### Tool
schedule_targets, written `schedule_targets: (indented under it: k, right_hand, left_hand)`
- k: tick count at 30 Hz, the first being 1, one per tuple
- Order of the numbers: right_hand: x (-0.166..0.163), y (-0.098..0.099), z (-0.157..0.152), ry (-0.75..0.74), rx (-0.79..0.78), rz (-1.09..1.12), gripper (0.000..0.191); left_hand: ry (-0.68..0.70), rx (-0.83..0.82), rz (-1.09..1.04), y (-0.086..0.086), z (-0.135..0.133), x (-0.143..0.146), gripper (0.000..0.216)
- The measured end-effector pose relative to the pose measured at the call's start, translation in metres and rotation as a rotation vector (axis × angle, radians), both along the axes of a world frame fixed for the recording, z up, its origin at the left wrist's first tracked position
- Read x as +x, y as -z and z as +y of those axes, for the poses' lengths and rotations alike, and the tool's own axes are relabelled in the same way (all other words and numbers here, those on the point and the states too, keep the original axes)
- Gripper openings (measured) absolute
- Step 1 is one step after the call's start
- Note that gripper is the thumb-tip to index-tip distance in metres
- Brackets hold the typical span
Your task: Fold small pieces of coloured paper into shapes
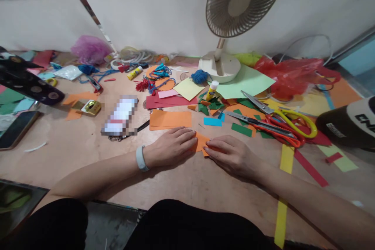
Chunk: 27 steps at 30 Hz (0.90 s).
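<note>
My left hand (172, 145), with a pale band on the wrist, lies palm down with its fingers stretched over the left part of a small piece of orange paper (200, 141). On the other side, my right hand (233, 155) pinches that paper's right edge between thumb and fingers. A fold or small flap shows near my right fingertips. Just beyond my left hand lie orange paper strips (170, 119). Blue paper (213, 121) and a green paper strip (241, 129) rest beyond my right hand.
Scissors (288, 121) and a red utility knife (263, 125) lie at the right, near a black-and-white cup (351, 123). A glue stick (212, 90) stands among green scraps. Behind is a fan (222, 68). At the left are phones (19, 129) and a black tripod-like object (29, 80).
</note>
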State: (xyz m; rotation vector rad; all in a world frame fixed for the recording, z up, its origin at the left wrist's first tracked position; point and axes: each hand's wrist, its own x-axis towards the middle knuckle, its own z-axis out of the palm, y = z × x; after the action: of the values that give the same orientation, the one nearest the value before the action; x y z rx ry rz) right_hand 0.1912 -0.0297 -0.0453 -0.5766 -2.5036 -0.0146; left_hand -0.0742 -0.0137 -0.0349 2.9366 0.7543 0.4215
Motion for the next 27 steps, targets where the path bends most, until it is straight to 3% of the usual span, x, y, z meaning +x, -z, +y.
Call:
schedule_targets:
  k: [9,19,27]
  right_hand:
    - [0.001,-0.002,0.000,0.007,-0.026,0.021,0.021]
    - [0.001,-0.001,0.001,-0.011,-0.053,0.033,0.021]
    - [0.001,-0.002,0.000,-0.020,-0.058,0.020,0.021]
  left_hand:
    - [0.000,0.022,0.032,-0.005,0.001,-0.002,0.029]
    - [-0.057,-0.011,0.055,0.002,0.006,0.005,0.064]
    - [-0.074,-0.021,0.051,0.003,0.007,0.010,0.069]
